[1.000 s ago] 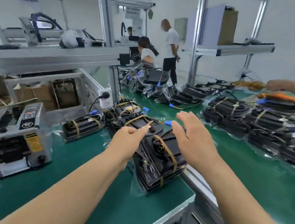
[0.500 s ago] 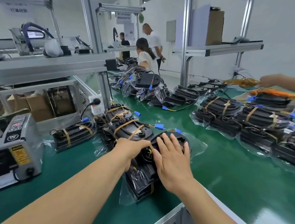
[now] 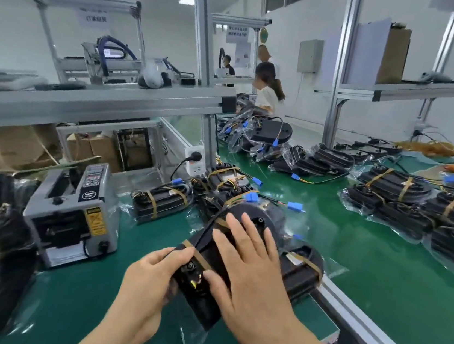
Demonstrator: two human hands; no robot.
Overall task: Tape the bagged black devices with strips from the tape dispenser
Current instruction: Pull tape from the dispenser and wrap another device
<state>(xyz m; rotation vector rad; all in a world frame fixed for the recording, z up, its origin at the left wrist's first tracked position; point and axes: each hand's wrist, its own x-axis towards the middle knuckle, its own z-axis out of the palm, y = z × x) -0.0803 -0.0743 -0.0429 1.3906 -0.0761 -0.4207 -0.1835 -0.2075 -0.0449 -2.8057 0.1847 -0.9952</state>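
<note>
Lower centre: the left hand (image 3: 154, 276) grips the near end of the bagged black device (image 3: 200, 306); the right hand (image 3: 248, 280) rests flat on it, fingers spread. The tape dispenser (image 3: 72, 210) stands at left.

We're seeing the bagged black device (image 3: 258, 211) by the bench's front edge showing matt black plastic under shiny, crinkly clear film. The tape strip (image 3: 195, 253) on it is looking like dull tan paper. The tape dispenser (image 3: 67, 206) is wearing a smooth grey metal-looking shell. The green mat (image 3: 365, 269) is giving off a soft sheen, and the edge rail (image 3: 366, 329) is reading as brushed aluminium.
</note>
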